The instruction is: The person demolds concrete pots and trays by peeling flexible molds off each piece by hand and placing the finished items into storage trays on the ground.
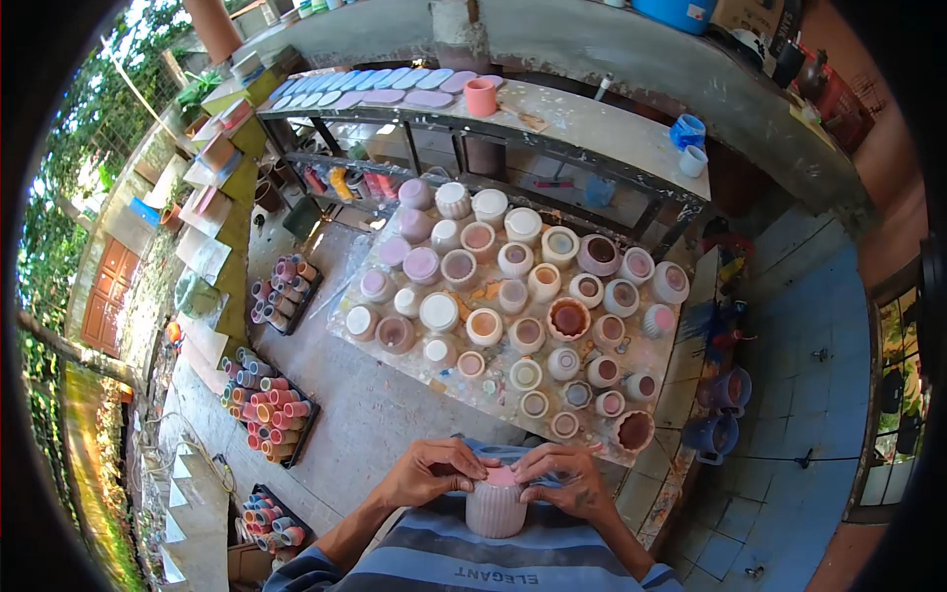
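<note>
A pale pink ribbed pot [496, 508] stands upright against the striped shirt, low in the middle of the view. At its left rim, the thumb and fingers of my left hand [426, 472] pinch the edge. My right hand [567, 481] grips the opposite side of the rim, its fingers bent over the top. Between the fingertips shows a flat pink surface [501, 476]; whether it is the pot's inside or a separate piece, I cannot tell. The pot's underside is out of sight.
Ahead, a paint-stained table [434, 377] carries many round pots in white, pink and brown. Behind it, a long bench [582, 116] bears rows of blue and lilac discs and a coral pot [480, 97]. Trays of small coloured pots [276, 409] sit on the left floor.
</note>
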`<state>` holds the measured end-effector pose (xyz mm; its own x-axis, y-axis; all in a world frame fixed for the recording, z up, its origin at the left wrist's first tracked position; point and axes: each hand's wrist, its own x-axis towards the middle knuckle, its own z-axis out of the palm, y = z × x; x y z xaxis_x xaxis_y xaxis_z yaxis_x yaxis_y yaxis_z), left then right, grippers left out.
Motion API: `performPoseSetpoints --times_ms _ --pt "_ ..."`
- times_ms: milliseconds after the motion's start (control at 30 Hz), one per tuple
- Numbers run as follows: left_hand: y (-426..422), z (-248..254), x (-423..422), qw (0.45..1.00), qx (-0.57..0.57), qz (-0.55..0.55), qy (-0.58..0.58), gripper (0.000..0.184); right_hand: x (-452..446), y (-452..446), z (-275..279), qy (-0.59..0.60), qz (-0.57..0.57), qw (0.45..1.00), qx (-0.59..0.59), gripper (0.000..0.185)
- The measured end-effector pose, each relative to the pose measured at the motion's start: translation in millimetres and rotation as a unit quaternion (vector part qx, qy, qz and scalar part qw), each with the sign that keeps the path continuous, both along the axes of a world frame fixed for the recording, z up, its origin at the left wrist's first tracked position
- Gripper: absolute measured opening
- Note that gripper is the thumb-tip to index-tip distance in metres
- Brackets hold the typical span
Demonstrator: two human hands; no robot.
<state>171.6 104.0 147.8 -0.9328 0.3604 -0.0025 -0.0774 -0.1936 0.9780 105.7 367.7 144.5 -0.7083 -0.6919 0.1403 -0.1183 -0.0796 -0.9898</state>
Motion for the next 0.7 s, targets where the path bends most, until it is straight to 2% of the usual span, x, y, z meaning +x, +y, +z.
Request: performPoseSetpoints --times_ms 133,267,333,367,433,500,567,700 --pt "-25 2 24 1.000 0.010 0.010 -0.004 0.014 19 -32 0 -0.059 0.012 0.998 -0.008 0.019" --pt "-53 5 46 1.000 -0.003 0.016 -0.011 0.019 46 -72 -4 -0.037 -0.005 0.999 0.020 0.019" --pt "-61 36 52 0.985 -0.166 0.041 0.029 0.025 60 -96 6 0.042 -0.036 0.997 0.057 0.020" --pt "-66 40 57 0.985 -0.163 0.043 0.026 0.025 66 -107 10 0.040 -0.033 0.997 0.060 0.020" --pt "-75 44 68 0.974 -0.209 0.036 0.077 0.029 71 -130 19 0.117 -0.051 0.991 0.043 0.021" --pt "-84 41 82 0.977 -0.193 0.065 0.057 0.023 76 -144 24 0.130 -0.049 0.989 0.041 0.022" --pt "-93 32 95 0.985 -0.106 0.118 0.059 0.017 80 -155 30 0.219 -0.040 0.974 0.051 0.022" --pt "-106 26 111 0.975 -0.130 0.144 0.110 0.016 90 -165 27 0.195 -0.012 0.978 0.068 0.022"
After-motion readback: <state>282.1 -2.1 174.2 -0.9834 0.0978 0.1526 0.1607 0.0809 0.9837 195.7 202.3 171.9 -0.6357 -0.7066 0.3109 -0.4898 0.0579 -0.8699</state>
